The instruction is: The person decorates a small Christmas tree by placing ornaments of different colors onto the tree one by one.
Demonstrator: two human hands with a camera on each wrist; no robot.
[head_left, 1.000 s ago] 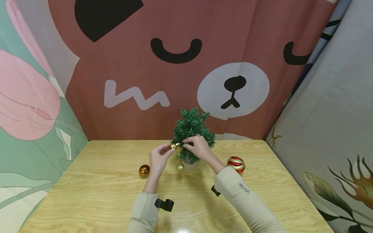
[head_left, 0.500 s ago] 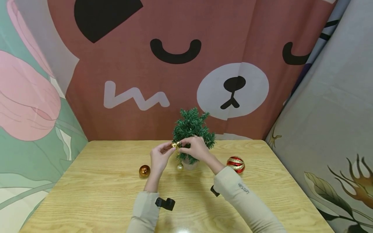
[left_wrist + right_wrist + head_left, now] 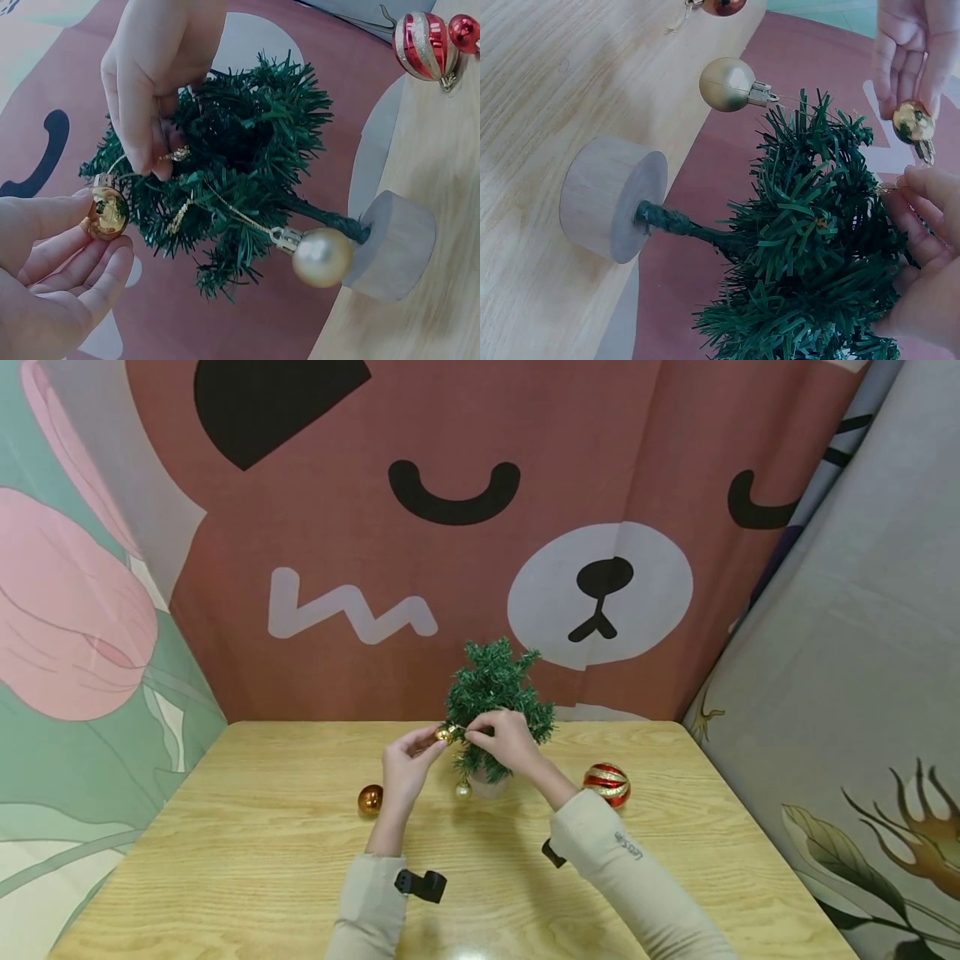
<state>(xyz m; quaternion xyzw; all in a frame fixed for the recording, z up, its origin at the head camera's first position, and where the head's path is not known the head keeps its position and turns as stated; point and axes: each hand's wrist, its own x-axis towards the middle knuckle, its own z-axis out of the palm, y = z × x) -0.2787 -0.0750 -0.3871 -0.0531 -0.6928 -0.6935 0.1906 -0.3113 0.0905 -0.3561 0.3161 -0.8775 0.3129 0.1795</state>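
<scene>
A small green Christmas tree [image 3: 495,681] stands on a pale round base [image 3: 394,244] near the table's back edge. Thumb and fingers of my left hand [image 3: 405,772] pinch a shiny gold bauble [image 3: 110,214] at the tree's left side. My right hand [image 3: 512,745] reaches across the branches, its thumb and forefinger pinching the bauble's thin gold string [image 3: 177,154] beside the foliage. Between the two hands the string runs from the bauble's cap. Lower on the same side, a pearly gold bauble [image 3: 322,257] hangs from a branch by its own string.
On the table [image 3: 300,860], a copper-coloured bauble [image 3: 371,800] lies left of my left wrist. A larger red and gold striped bauble [image 3: 607,784] rests to the right, with a small red ball [image 3: 466,32] beside it. Patterned curtains surround the table.
My left hand moves slightly right, then back left with the gold bauble. My right fingertips come to the bauble's cap, then part from it a little with the string stretched between.
</scene>
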